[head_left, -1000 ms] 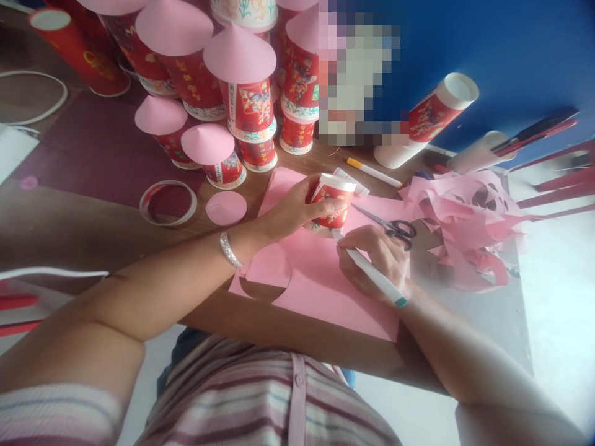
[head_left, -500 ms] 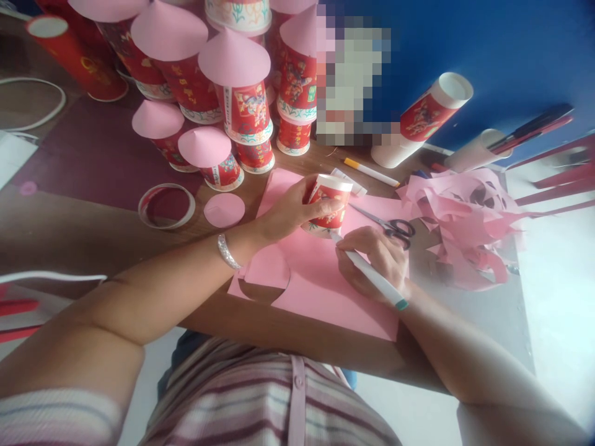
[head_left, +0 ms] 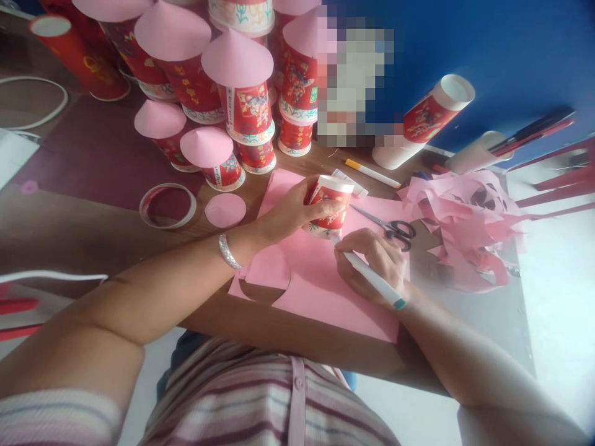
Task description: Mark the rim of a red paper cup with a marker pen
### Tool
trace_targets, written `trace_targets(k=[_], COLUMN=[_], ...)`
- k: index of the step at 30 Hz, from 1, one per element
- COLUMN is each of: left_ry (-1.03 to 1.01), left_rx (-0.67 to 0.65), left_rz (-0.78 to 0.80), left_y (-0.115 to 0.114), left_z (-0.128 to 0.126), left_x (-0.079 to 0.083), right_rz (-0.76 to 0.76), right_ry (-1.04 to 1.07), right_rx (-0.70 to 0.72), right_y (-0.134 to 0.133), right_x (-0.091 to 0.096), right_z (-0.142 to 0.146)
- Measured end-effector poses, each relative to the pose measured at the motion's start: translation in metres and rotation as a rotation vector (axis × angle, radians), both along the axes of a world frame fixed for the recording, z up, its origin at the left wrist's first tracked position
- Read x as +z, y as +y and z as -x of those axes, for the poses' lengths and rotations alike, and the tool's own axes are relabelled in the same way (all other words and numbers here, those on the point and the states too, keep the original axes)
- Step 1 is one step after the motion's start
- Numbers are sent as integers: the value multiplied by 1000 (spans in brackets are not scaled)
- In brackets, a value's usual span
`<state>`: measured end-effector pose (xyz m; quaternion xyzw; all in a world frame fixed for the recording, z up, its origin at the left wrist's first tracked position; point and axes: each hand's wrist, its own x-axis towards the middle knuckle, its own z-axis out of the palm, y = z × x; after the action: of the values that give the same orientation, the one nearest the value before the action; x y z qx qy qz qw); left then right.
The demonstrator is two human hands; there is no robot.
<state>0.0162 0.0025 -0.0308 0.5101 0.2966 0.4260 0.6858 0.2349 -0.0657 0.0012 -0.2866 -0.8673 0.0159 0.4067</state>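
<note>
My left hand (head_left: 297,207) is wrapped round a red patterned paper cup (head_left: 331,207), thumb across its front. Between the fingers of my right hand (head_left: 372,266) is a white marker (head_left: 379,282) with a green end. Its tip meets the white band at the cup's lower edge, where small drawn marks show. Beneath both hands lies pink paper (head_left: 320,291) with a rounded cut-out at its near left. Scissors (head_left: 395,229) with dark handles rest on the paper just beyond my right hand.
Red cups with pink cone tops (head_left: 238,59) stand stacked at the back left. A cardboard ring (head_left: 190,217) and a small pink cone (head_left: 225,210) lie left. Pink paper scraps (head_left: 469,217), a yellow-capped marker (head_left: 372,173) and a pen holder (head_left: 478,152) are to the right.
Both hands keep their hold on the cup and marker, almost still. The view has shifted very slightly.
</note>
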Motion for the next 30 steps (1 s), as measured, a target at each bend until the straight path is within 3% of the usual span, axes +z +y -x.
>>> trace_targets(k=[21,30], left_ry=[12,-11], left_rx=[5,-18], left_rz=[-60,2], left_y=[1,1], left_z=[1,2], left_x=[0,-3], right_rz=[-20,-25], right_ry=[-15,11], right_rx=[-34,-3], right_y=[2,1], right_x=[0,4], right_z=[-4,-3])
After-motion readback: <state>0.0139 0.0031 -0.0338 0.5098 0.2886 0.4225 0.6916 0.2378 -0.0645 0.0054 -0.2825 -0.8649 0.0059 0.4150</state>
